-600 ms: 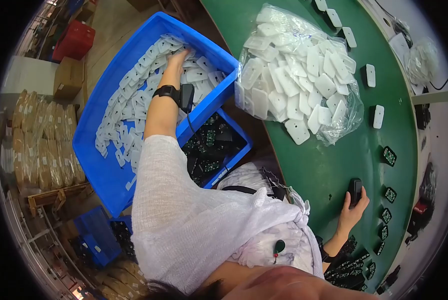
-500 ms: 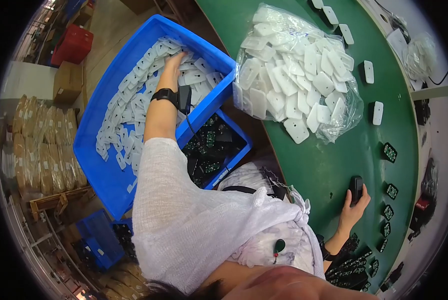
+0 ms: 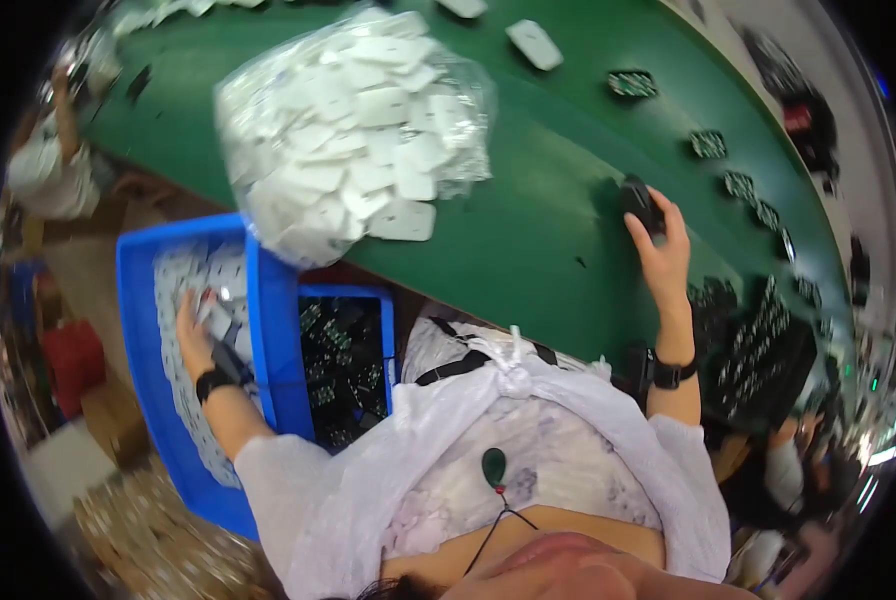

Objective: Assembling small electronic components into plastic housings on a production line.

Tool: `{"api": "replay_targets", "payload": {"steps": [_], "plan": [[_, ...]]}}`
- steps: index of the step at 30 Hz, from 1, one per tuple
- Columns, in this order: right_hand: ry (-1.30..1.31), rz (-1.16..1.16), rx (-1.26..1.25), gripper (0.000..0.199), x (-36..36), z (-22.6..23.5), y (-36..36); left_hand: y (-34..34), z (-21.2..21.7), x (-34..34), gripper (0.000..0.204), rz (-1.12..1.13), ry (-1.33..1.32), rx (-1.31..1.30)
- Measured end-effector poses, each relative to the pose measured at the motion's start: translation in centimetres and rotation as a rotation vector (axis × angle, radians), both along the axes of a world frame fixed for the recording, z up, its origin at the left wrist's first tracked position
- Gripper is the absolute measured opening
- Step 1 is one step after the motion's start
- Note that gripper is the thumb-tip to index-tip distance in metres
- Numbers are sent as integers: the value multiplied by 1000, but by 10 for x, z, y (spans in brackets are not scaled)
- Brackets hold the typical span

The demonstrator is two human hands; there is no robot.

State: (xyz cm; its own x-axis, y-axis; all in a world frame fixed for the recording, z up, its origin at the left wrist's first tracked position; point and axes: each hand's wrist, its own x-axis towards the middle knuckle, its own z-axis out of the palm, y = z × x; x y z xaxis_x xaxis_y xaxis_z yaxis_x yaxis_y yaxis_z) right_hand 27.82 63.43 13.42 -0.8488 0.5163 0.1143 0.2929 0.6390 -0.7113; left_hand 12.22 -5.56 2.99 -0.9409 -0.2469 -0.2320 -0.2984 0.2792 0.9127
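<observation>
My left hand (image 3: 194,338) is down inside a blue bin (image 3: 280,350) at the left. Its fingers look closed on a white plastic cover (image 3: 214,316), though the picture is blurred there. More flat, rounded white covers lie around it in the bin. Over the green table at the right, my right hand (image 3: 661,245) grips a black plastic housing (image 3: 642,204) between thumb and fingers. A clear bag (image 3: 368,130) heaped with white covers lies on the table between my hands, near the bin.
A smaller blue bin (image 3: 389,350) beside my body holds black housings with green circuit boards. Similar housings (image 3: 708,144) line the table's far right, with a dense group (image 3: 758,350) beyond my right forearm. Another person (image 3: 58,170) is at the far left.
The view has turned, so the table now lies across the top. My left hand has shifted within the bin, and a white cover now shows at its fingers. My right hand keeps the black housing.
</observation>
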Motion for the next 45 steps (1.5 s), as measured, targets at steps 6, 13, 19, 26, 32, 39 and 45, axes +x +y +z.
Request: {"api": "replay_targets", "payload": {"steps": [6,13,19,26,32,39,45], "plan": [[176,122,-712,51,8,-16,-12,18,48,7,58,-195,63,-479],[70,352,-958,55,20,-17,-46,116,147,-7,48,-133,464,-185],[149,213,-1006,55,36,-11,-34,306,171,-38,55,-554,119,377],[294,19,-837,54,59,-1,-5,524,134,3,62,-1093,-421,486],[304,-88,-877,54,70,-13,10,530,104,-23,58,-1274,-283,122],[330,30,-701,51,50,-13,10,499,115,-47,63,-1384,39,-293],[264,11,-572,52,56,-12,16,492,121,-40,56,-1286,562,-757]]}}
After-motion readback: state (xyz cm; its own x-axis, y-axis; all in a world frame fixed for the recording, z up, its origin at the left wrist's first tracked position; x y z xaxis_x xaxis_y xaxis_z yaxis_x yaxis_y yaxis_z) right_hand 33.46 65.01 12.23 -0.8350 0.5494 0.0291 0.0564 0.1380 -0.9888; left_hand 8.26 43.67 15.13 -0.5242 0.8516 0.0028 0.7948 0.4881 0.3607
